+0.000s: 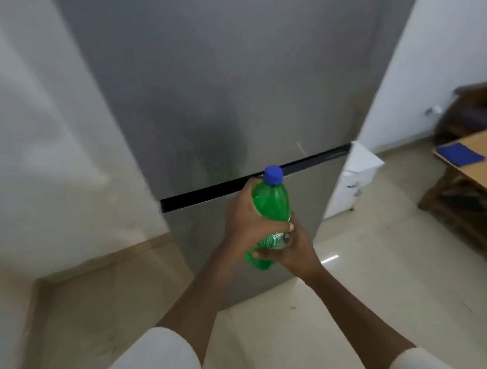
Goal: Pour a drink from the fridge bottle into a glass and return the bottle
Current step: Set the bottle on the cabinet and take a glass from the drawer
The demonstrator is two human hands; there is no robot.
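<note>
Nearest the viewer, the left hand (241,223) wraps the upper body of the green bottle (271,205) and the right hand (294,249) clasps its lower part, both grips closed on it, cap on. Beyond stands the shut fridge (213,98); freeing one hand for the door leaves a single grip, so the bottle could slip; no glass in view

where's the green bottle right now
The green bottle is at centre, held in both hands, left hand and right hand, before the closed fridge.
</note>
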